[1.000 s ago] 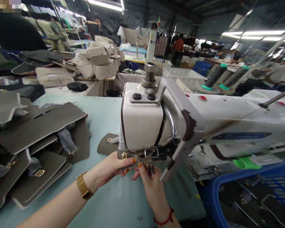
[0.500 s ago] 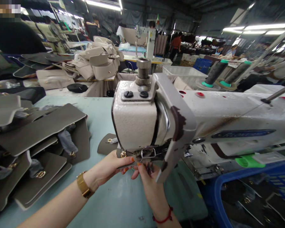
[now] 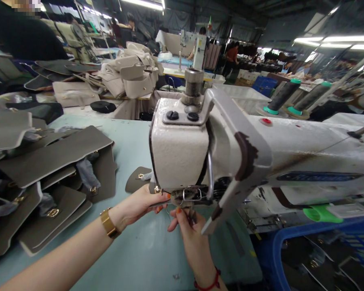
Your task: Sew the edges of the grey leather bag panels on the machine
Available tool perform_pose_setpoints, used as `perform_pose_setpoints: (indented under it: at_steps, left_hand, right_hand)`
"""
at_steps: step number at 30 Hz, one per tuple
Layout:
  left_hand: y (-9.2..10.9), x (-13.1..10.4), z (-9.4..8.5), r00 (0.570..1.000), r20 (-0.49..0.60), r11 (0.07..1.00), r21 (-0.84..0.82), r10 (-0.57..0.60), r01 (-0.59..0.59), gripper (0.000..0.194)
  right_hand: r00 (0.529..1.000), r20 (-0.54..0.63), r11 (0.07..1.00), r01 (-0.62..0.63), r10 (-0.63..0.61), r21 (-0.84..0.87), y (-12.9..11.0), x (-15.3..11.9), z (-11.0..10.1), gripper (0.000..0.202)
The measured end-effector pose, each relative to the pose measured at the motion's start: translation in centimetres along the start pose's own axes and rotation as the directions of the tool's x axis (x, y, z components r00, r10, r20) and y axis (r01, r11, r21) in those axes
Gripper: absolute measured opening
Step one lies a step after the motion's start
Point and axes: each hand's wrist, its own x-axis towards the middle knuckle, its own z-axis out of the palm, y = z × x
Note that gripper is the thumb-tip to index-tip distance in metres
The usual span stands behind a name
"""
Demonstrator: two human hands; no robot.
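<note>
Under the head of a white sewing machine [image 3: 180, 149], my left hand [image 3: 147, 201] grips the edge of a dark grey leather piece [image 3: 162, 203] with a gold clasp, its thumb on top. Just right of it, my right hand [image 3: 188, 224] is closed below the needle area, thumb and fingers round a small metal tool [image 3: 192, 216], mostly hidden by the hand. A thin thread runs between the hands. Another grey piece with a gold clasp [image 3: 136, 180] lies behind my left wrist.
Grey leather pieces [image 3: 57, 155] are piled on the pale green table [image 3: 133, 258] at left. A blue basket [image 3: 276, 246] with more pieces stands at lower right. Beige bags [image 3: 133, 76], thread cones [image 3: 286, 95] and a person in dark clothing [image 3: 21, 34] are farther back.
The view has shifted, so the machine sits farther right. My right hand has drawn slightly down and away from my left hand, which still holds the leather piece.
</note>
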Motion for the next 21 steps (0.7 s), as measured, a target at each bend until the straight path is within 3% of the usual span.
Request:
perform_pose_setpoints:
  at_steps: [3, 7, 16, 21]
  left_hand:
    - [-0.8, 0.8, -0.9, 0.983, 0.135, 0.989, -0.06, -0.127, 0.136, 0.028]
    - [-1.5, 1.2, -1.4, 0.975, 0.15, 0.977, -0.112, -0.162, 0.179, 0.032]
    - [-2.2, 0.0, -0.3, 0.995, 0.034, 0.977, -0.19, -0.095, 0.099, 0.021]
    - [-3.3, -0.7, 0.7, 0.991, -0.098, 0.967, -0.245, -0.095, 0.068, 0.022]
  right_hand:
    - [1.0, 0.017, 1.0, -0.019, 0.019, 0.006, 0.2, -0.4, 0.3, 0.045]
    - [0.998, 0.052, 0.999, -0.022, 0.02, 0.036, 0.3, -0.8, 0.6, 0.046]
    - [0.998, 0.041, 0.998, -0.05, 0.048, 0.033, 0.2, -1.4, 0.0, 0.045]
    - [0.995, 0.057, 0.994, -0.08, 0.076, 0.078, 0.5, -1.6, 0.1, 0.039]
